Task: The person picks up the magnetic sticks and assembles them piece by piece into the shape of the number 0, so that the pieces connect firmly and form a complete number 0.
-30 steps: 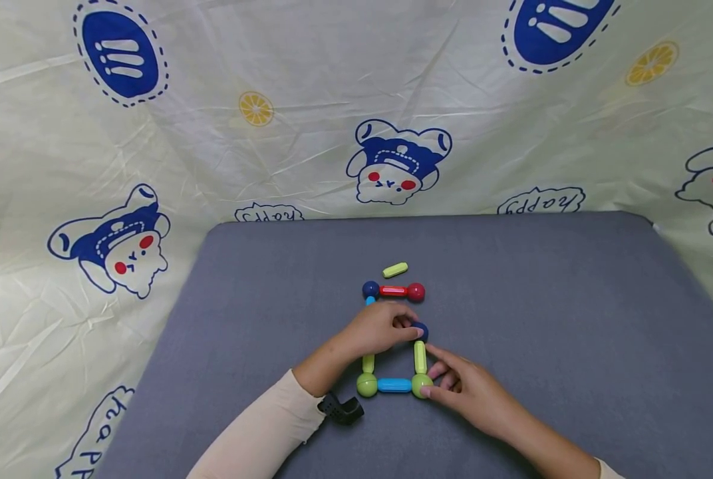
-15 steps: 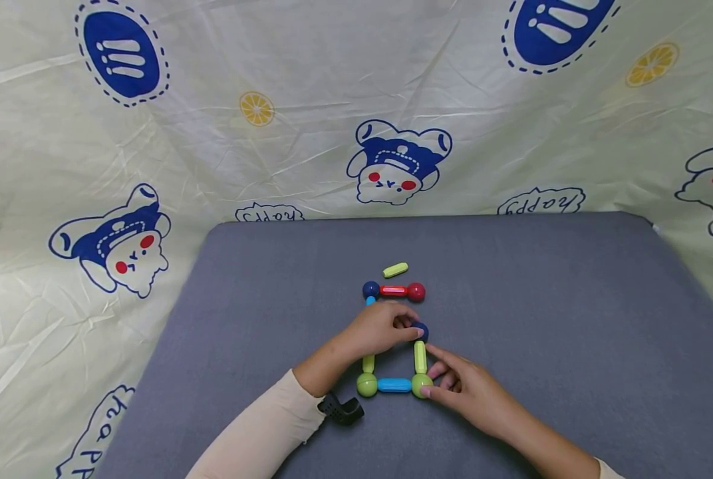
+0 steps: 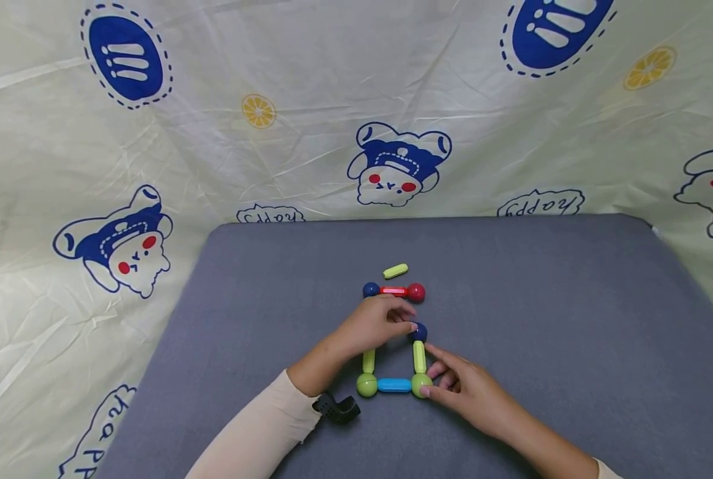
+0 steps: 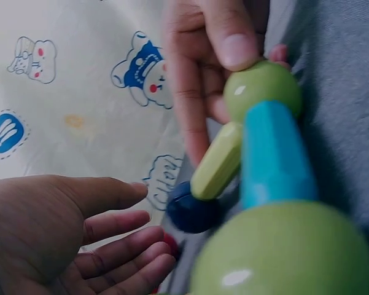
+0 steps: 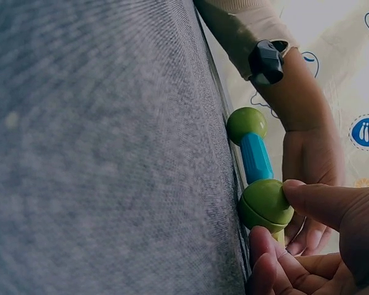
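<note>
On the grey mat (image 3: 542, 299) lies a frame of magnetic rods and balls. My right hand (image 3: 429, 376) pinches its near-right green ball (image 3: 419, 384) between thumb and fingers, also seen from the right wrist as hand (image 5: 273, 215) on ball (image 5: 264, 203). A blue rod (image 3: 394, 384) joins that ball to the left green ball (image 3: 366, 384). A yellow-green rod (image 3: 419, 356) runs up to a dark blue ball (image 3: 420, 330). My left hand (image 3: 407, 326) hovers over the frame's upper left, fingers relaxed (image 4: 153, 227), tips close to the dark blue ball (image 4: 193, 212), holding nothing.
Beyond the hands sits a dark blue ball (image 3: 370, 289) joined by a red rod (image 3: 394, 291) to a red ball (image 3: 416, 292). A loose yellow-green rod (image 3: 395, 271) lies behind them. A printed cream cloth (image 3: 153, 166) surrounds the mat.
My left hand has shifted slightly away from me and now hides the light blue rod under the far dark blue ball. The right hand has kept its hold.
</note>
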### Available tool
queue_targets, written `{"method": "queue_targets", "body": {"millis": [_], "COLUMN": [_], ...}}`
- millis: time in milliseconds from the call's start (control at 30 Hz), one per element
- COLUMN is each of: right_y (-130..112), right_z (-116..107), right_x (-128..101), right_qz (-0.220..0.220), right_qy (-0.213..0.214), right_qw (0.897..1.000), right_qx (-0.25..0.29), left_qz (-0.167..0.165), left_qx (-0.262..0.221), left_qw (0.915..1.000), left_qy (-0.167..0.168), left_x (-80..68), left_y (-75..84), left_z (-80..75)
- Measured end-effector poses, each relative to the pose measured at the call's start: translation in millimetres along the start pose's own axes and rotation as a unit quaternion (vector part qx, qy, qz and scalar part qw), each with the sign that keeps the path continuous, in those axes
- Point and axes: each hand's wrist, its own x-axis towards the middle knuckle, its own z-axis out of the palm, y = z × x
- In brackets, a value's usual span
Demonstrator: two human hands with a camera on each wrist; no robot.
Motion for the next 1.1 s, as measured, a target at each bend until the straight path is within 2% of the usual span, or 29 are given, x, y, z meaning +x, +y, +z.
{"method": "queue_targets", "body": {"millis": [233,400,500,667,1100], "right_y": [-1.6,-2.2,-2.4,-2.6,-3.6], "right_z": [1.2,1.7,1.2,0.7,0.3], "right_x": [0.4,0.5,0.7,1.1,0.4], "right_qz": [0.004,0.011,0.019,0.025,0.002], "right_qy": [0.002,0.005,0.008,0.01,0.014], "right_qw": [1.0,1.0,1.0,0.999,0.999], "right_qx": [-0.007,-0.011,-0.015,-0.021,-0.039], "left_qz": [-0.016,-0.029,-0.033,-0.034,-0.037], "left_qx": [0.007,0.055,0.082,0.076,0.042], "left_qw": [0.9996,0.9978,0.996,0.9965,0.9968], "left_qy": [0.023,0.023,0.013,0.004,0.057], "left_x": [-12.2,-26.6,-36.1,-47.4,-57.2], "left_y": [-5.1,-13.6,-18.7,-27.0,-35.0], "left_z": [-24.1,-33.2,-34.2,-31.2,-19.6]}}
